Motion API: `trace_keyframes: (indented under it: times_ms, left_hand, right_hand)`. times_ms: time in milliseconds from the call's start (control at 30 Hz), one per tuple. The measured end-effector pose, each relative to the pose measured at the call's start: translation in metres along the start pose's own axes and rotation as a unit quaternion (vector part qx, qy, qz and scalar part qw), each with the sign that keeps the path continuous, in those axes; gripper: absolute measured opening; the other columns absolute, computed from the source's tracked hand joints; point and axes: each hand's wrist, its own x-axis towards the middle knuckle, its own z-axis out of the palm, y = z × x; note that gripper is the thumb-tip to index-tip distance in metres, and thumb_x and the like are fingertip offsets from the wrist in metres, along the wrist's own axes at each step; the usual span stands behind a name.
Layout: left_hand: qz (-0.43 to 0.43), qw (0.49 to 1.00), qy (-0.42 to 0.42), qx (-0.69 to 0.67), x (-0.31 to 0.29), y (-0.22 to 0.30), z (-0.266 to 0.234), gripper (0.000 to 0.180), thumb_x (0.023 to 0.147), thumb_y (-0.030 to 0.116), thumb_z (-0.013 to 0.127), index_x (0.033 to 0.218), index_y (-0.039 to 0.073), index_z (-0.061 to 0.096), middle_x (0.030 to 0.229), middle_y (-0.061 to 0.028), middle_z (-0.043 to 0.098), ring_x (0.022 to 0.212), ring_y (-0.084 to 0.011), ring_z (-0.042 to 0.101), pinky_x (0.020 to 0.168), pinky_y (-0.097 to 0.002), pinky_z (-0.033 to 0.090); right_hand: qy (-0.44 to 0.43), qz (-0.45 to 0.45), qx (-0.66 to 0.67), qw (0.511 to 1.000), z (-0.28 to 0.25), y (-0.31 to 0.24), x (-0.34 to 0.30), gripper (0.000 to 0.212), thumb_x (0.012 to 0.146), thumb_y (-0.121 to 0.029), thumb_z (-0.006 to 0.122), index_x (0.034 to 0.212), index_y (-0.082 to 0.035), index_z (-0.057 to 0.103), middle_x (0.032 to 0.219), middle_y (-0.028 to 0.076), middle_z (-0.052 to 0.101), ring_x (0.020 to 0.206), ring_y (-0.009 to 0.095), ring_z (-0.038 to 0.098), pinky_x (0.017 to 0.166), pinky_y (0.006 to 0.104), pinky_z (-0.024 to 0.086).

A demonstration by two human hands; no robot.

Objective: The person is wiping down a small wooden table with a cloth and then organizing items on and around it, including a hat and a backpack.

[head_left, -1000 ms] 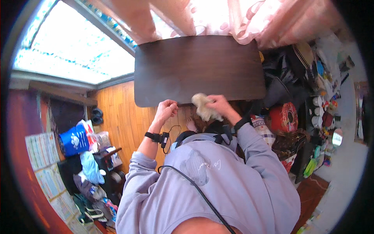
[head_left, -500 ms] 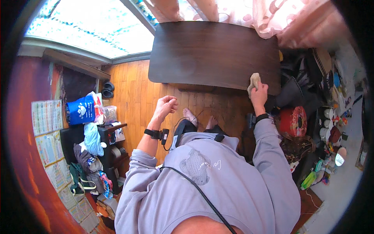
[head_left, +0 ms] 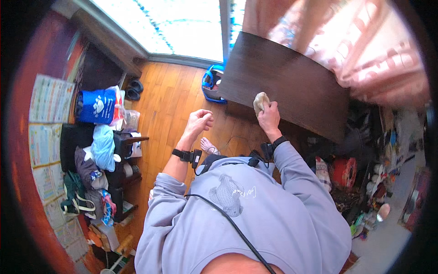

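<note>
My right hand (head_left: 269, 118) grips a crumpled beige cloth (head_left: 260, 100) over the near edge of a dark brown table (head_left: 287, 73). Whether the cloth touches the tabletop or hangs just off its edge, I cannot tell. To the left, in the air above the wooden floor, my left hand (head_left: 199, 123) is loosely curled with nothing visible in it. Both wrists wear black straps, and a small device sits beside each.
A blue-trimmed bag (head_left: 212, 84) stands by the table's left end, under the window. Pink curtains (head_left: 369, 55) hang behind the table. At left, a blue bag (head_left: 98, 106) and clothes lie on a dark shelf unit (head_left: 119, 182). Clutter surrounds a red round object (head_left: 343, 172) at right.
The view has turned, so the table now sits further right and slanted, and the blue-trimmed bag shows. My right hand and the cloth have shifted left along the table's near edge.
</note>
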Motion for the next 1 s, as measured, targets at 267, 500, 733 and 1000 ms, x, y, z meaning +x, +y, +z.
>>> trace_keyframes:
  times_ms: [267, 500, 733, 1000]
  left_hand:
    - [0.019, 0.999, 0.022, -0.033, 0.014, 0.021, -0.114, 0.021, 0.104, 0.022, 0.072, 0.116, 0.004, 0.074, 0.097, -0.0043, 0.077, 0.078, -0.0122, 0.072, 0.065, -0.0263, 0.057]
    - [0.006, 0.999, 0.019, -0.033, 0.039, 0.022, -0.142, 0.019, 0.103, 0.020, 0.071, 0.113, 0.004, 0.074, 0.094, -0.0045, 0.075, 0.073, -0.0110, 0.070, 0.062, -0.0264, 0.056]
    - [-0.017, 1.000, -0.021, -0.012, 0.081, 0.041, -0.113, 0.018, 0.106, 0.019, 0.069, 0.115, 0.004, 0.072, 0.095, -0.0033, 0.074, 0.072, -0.0094, 0.067, 0.062, -0.0243, 0.054]
    - [-0.012, 0.992, -0.061, 0.112, 0.147, 0.097, -0.059, 0.022, 0.106, 0.020, 0.068, 0.118, 0.003, 0.073, 0.092, -0.0016, 0.073, 0.074, -0.0076, 0.066, 0.062, -0.0251, 0.053]
  right_hand:
    - [-0.103, -0.072, 0.146, 0.981, 0.060, -0.132, 0.068, 0.043, 0.087, -0.010, 0.068, 0.129, -0.008, 0.076, 0.116, 0.019, 0.066, 0.111, 0.040, 0.068, 0.098, 0.0485, 0.058]
    - [0.096, 0.051, 0.061, 0.992, 0.018, -0.057, 0.095, 0.046, 0.087, -0.015, 0.069, 0.133, -0.010, 0.075, 0.119, 0.022, 0.070, 0.117, 0.041, 0.066, 0.104, 0.0499, 0.053]
    - [0.041, 0.178, -0.073, 0.980, 0.010, 0.002, 0.077, 0.047, 0.090, -0.011, 0.067, 0.137, -0.007, 0.068, 0.129, 0.022, 0.058, 0.119, 0.045, 0.063, 0.103, 0.0513, 0.054]
    - [-0.105, -0.160, 0.135, 0.972, 0.065, -0.135, 0.139, 0.041, 0.082, -0.003, 0.065, 0.121, -0.007, 0.076, 0.123, 0.019, 0.063, 0.114, 0.040, 0.066, 0.097, 0.0480, 0.058]
